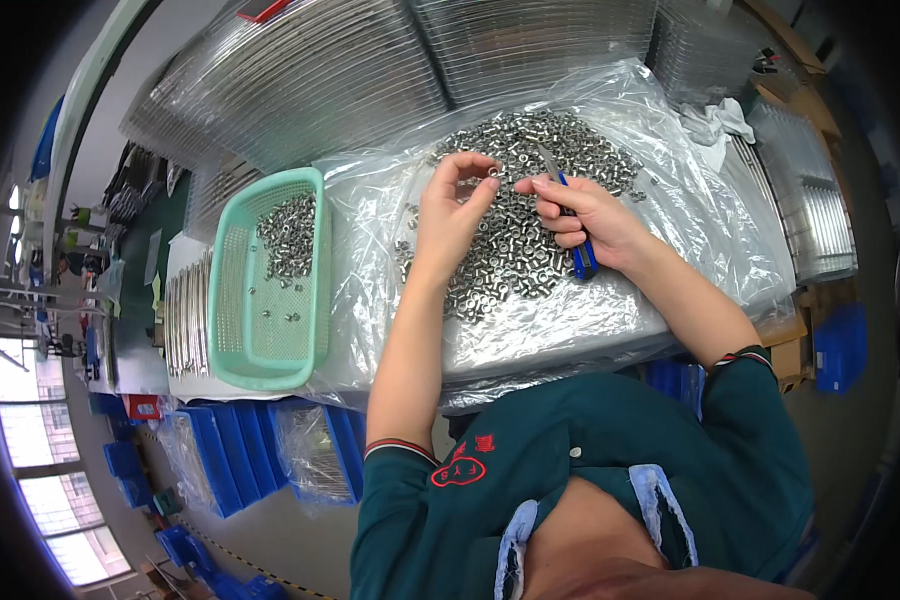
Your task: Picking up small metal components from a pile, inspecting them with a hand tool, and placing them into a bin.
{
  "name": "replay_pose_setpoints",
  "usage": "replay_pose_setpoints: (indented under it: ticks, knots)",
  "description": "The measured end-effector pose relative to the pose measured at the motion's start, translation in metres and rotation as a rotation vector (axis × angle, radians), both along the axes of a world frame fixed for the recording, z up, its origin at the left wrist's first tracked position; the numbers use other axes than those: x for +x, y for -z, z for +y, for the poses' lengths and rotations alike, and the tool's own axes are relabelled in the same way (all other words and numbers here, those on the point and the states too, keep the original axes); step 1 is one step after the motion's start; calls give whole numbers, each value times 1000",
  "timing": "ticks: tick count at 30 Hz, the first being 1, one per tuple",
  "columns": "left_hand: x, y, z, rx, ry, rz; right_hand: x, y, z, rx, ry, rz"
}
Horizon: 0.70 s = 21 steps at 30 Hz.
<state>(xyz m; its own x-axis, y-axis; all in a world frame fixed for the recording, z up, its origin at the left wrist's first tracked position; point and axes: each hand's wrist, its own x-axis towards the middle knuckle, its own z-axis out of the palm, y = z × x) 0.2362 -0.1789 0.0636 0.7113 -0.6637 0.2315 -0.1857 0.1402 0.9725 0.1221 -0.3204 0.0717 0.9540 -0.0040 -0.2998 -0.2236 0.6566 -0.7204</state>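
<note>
Between the thumb and forefinger of my left hand (455, 205) is a small metal ring-shaped part (494, 172). My right hand (592, 217) is wrapped round a utility knife with a blue handle (583, 258); its blade (547, 157) points away from me, up and to the left. Both hands are above a wide heap of small shiny metal fittings (510, 262), spread on clear plastic sheeting (365, 290). Left of the heap stands a green perforated plastic basket (320, 310), with a smaller pile of similar metal parts (288, 238) toward its far end.
Tall stacks of clear plastic trays (310, 90) line the back of the table. A white cloth (718, 130) and more trays (800, 190) are at the right. Metal rods (187, 310) lie left of the basket. Blue bins (235, 450) stand below the table's front edge.
</note>
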Motion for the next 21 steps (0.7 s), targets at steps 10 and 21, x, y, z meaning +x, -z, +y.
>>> replay_pose_setpoints:
  ticks: [10,21]
  knots:
    - [-15,1,-4,124,-17,-606,0,5,2,-161,21,-8]
    - [-1,9,19,-34,-230,-340,0,4,-1,1,24,2]
